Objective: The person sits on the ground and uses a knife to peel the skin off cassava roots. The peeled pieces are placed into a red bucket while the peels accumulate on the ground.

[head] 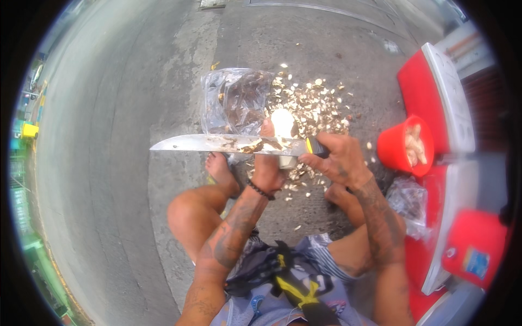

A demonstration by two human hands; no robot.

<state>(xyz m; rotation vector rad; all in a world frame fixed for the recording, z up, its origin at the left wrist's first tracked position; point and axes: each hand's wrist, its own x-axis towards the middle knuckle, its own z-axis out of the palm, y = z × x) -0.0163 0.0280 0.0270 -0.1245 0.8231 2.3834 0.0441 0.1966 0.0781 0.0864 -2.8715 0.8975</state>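
Note:
My right hand (340, 157) is closed round the black and yellow handle of a large knife (195, 142). Its long blade points left and lies across the front of my left hand (268, 169), with brown and pale scraps stuck to the metal. A pale peeled root (282, 121) is in my left hand; its white end shows above the blade and another part below it. The blade hides some of the root and my left fingers. Beyond my hands, many pale and brown peelings (314, 106) are scattered over the concrete, beside a clear plastic bag (240, 100) of brown material.
A red bucket (387, 144) holding pale peeled roots (415, 146) stands at the right. Red coolers with white lids (450, 98), a crumpled clear bag (408, 199) and a red container (469, 248) are along the right side. My bare feet (220, 169) flank the peelings.

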